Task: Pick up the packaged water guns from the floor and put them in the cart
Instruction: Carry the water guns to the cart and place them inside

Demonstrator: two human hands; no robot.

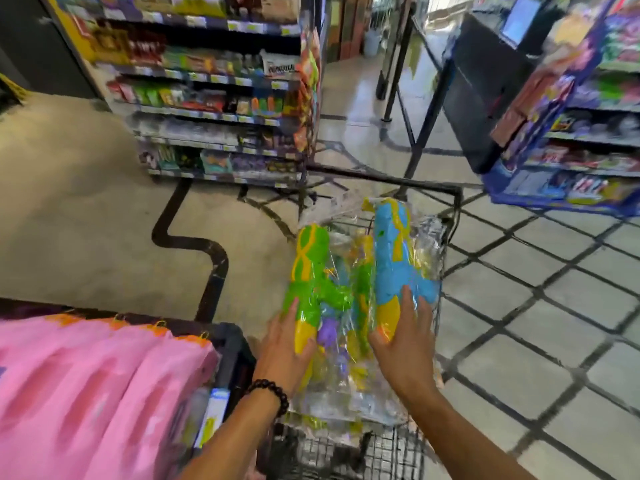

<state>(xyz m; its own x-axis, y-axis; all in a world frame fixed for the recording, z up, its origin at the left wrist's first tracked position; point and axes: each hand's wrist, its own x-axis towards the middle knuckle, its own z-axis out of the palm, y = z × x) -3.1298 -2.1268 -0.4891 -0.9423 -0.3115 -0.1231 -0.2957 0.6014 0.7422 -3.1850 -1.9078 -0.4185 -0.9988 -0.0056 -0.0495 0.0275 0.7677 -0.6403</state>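
Observation:
A green and yellow water gun (310,271) in clear plastic wrap lies in the black wire cart (446,199), beside a blue and yellow packaged water gun (394,258). More wrapped guns lie under them. My left hand (285,344), with a bead bracelet on its wrist, rests with straight fingers on the green gun's near end. My right hand (403,337) lies flat with straight fingers on the blue gun's near end. Neither hand curls around a package.
A pink padded item (97,379) fills the lower left beside the cart. Stocked shelves (214,109) stand ahead on the left. A blue display stand (571,133) and a dark counter (485,81) are on the right. Bare floor lies to the cart's left.

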